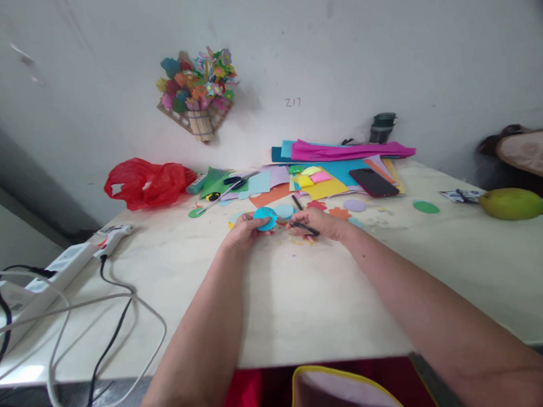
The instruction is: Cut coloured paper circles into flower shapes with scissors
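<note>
Between thumb and fingers of my left hand (244,231) is a round blue paper piece (266,219), held just above the table. My right hand (322,223) grips a small pair of dark-handled scissors (307,228); their blades point left toward the edge of the blue paper. Whether the blades touch it is too small to tell. A paler blue disc (284,211) lies right behind the hands. Red and orange flower-shaped cutouts (340,213) and a lilac disc (355,205) are near my right hand. Small paper scraps (297,241) lie beneath.
Colored sheets (326,184), a dark phone (373,183) and another pair of scissors (237,181) lie behind. A red plastic bag (146,182) sits back left, power strips (66,267) with cables at left. A green-yellow fruit (512,204) rests at right; a bottle (382,127) stands behind.
</note>
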{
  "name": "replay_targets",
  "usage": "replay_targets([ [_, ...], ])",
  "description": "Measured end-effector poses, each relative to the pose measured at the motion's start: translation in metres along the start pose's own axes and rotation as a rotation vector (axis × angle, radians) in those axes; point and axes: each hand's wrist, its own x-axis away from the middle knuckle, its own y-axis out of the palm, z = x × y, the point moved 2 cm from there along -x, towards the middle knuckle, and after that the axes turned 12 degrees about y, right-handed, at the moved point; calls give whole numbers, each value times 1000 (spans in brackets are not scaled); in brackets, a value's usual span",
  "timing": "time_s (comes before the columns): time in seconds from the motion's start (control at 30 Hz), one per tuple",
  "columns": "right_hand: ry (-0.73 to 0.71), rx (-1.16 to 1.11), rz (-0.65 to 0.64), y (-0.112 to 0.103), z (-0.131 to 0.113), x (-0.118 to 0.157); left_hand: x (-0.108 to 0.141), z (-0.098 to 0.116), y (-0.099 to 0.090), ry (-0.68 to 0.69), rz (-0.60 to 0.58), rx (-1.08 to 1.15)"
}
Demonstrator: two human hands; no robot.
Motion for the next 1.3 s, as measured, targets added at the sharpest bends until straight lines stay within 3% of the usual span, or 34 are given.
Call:
replay_targets([
  [0.5,17,-51,9,2,-2,1,-1,-2,0,15,-35,12],
  [0.83,8,-17,31,0,1,-2,2,0,5,42,-128,29],
  [1.0,15,-43,14,1,2,-1,1,-1,5,66,-94,101],
  [1.3,13,-35,26,1,0,0,1,0,4,39,-43,35],
])
